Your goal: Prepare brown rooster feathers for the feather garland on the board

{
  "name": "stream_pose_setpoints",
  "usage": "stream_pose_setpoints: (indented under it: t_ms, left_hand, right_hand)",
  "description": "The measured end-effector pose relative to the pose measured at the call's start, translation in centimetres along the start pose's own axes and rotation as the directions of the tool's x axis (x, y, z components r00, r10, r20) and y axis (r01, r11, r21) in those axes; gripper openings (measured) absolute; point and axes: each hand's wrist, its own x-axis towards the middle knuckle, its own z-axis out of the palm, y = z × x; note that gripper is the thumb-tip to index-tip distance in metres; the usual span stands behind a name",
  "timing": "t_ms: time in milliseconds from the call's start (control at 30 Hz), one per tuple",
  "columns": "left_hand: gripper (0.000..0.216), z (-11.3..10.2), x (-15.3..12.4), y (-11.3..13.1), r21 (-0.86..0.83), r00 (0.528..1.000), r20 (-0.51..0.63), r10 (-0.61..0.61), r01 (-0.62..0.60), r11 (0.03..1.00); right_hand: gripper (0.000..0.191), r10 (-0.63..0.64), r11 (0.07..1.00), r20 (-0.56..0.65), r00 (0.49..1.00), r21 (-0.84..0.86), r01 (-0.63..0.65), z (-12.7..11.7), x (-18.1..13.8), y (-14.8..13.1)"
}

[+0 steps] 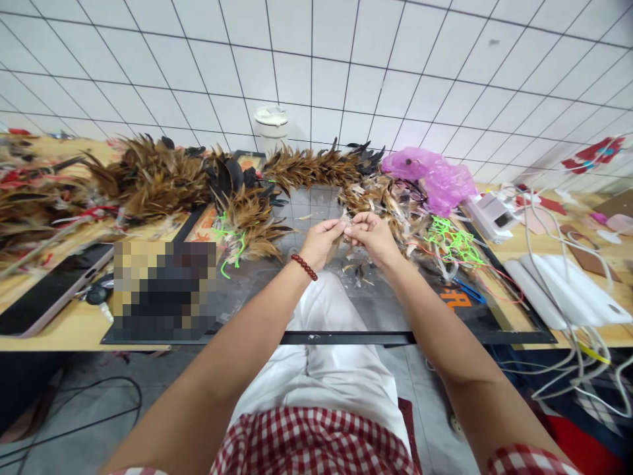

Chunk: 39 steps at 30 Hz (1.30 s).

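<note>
Over the middle of the dark glass-like board (247, 290), my left hand (322, 243) and my right hand (372, 239) meet fingertip to fingertip. Both are closed in a pinch on what looks like a small brownish feather (336, 249), mostly covered by the fingers. Just beyond my right hand lies a loose heap of brown and pale feathers (368, 198). To the left of my hands is a bunch of brown feathers (257, 224) tied with bright green string (240, 249). A long row of brown feathers (311, 166) runs along the back.
Right of my hands lie tangled green strings (452, 241), blue thread snips (469, 290), a purple plastic bag (438, 175), a white device (492, 216) and white cables (568, 343). Leftward are a phone (54, 287), keys (99, 293) and more feathers (153, 175). A lidded white cup (271, 130) stands behind.
</note>
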Motion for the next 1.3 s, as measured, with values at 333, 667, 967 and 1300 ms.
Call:
stream_pose_setpoints:
  t_ms: [333, 667, 967, 1300]
  left_hand:
    - [0.024, -1.3, 0.9, 0.9, -0.053, 0.955, -0.286, 0.082, -0.101, 0.993]
    - [0.020, -0.9, 0.8, 0.0, 0.036, 0.976, -0.199, 0.092, -0.087, 0.996]
    - [0.024, -0.2, 0.4, -0.5, 0.048, 0.982, -0.159, 0.097, -0.091, 0.995]
    - [0.024, 0.6, -0.2, 0.1, 0.032, 0.996, -0.088, 0.024, -0.021, 0.999]
  right_hand:
    - [0.010, -0.114, 0.576, 0.643, 0.757, -0.578, 0.578, -2.3, 0.0, -0.5]
    - [0.026, -0.102, 0.984, 0.044, 0.994, -0.141, 0.108, -0.4, 0.2, 0.5]
    - [0.035, 0.054, 0.994, -0.039, 0.998, 0.093, -0.050, 1.0, -0.2, 0.4]
    - [0.040, 0.128, 0.991, 0.037, 0.991, 0.033, -0.129, 1.1, -0.7, -0.4]
